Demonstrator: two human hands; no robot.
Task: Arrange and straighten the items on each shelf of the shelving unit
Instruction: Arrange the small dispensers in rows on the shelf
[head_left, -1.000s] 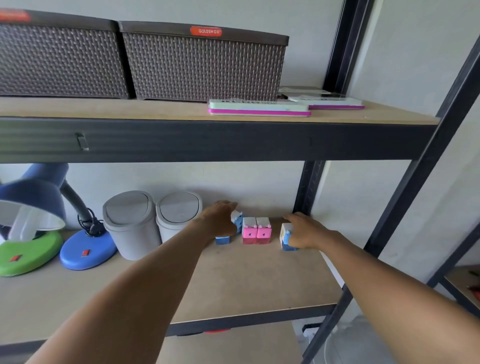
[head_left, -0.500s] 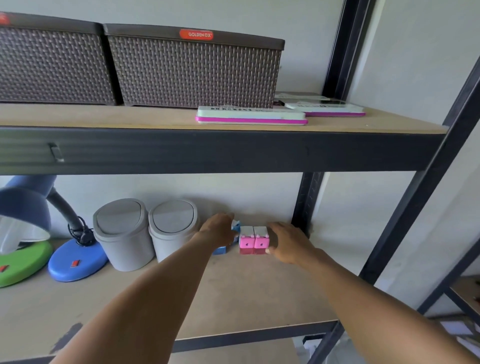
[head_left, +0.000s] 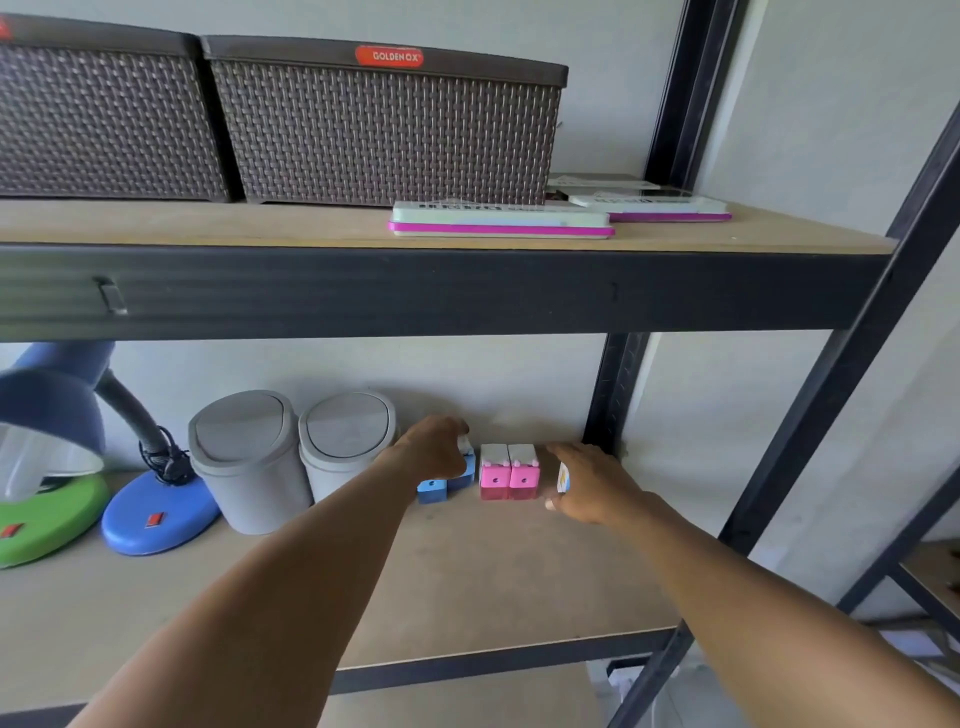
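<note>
Two pink box-shaped items (head_left: 508, 472) stand side by side at the back of the lower shelf (head_left: 467, 587). My left hand (head_left: 439, 449) covers and grips two blue ones (head_left: 441, 483) just to their left. A blue and white one (head_left: 563, 477) sits under my right hand (head_left: 589, 480), which holds it close to the right of the pink pair. Two grey swing-lid bins (head_left: 291, 457) stand left of the blue items.
Blue and green desk lamps (head_left: 156, 514) sit at the shelf's far left. The upper shelf holds two brown woven baskets (head_left: 384, 130) and flat white-and-magenta cases (head_left: 501, 223). A black upright post (head_left: 613, 395) stands behind my right hand.
My right hand slid its blue and white item left, up beside the pink pair. My left hand stayed on the blue items. The camera tilted slightly.
</note>
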